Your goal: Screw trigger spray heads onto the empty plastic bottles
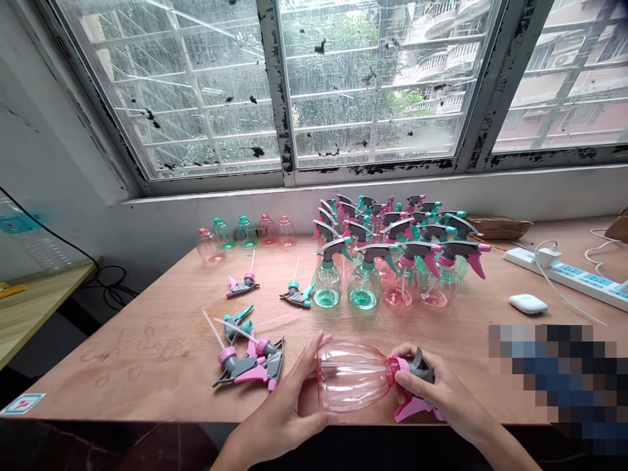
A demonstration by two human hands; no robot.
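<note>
A clear pink spray bottle (350, 378) lies on its side in the air just above the table's front edge, its base to the left. My left hand (289, 405) is closed round the base end, thumb below and fingers above. At the neck, my right hand (446, 386) pinches the pink collar of a grey and pink trigger sprayer (420, 367), which sits on the bottle's mouth. The sprayer's pink trigger points down. Whether the collar is fully tightened cannot be made out. Left of my left hand lie several loose trigger sprayers (250, 363), pink and green, with thin tubes.
Several bottles with sprayers (363, 288) stand in rows behind my hands. Bottles without sprayers (245, 232) line the back left; two sprayers (243, 286) lie before them. On the right are a white power strip (574, 271), a white case (528, 303) and a pixelated patch.
</note>
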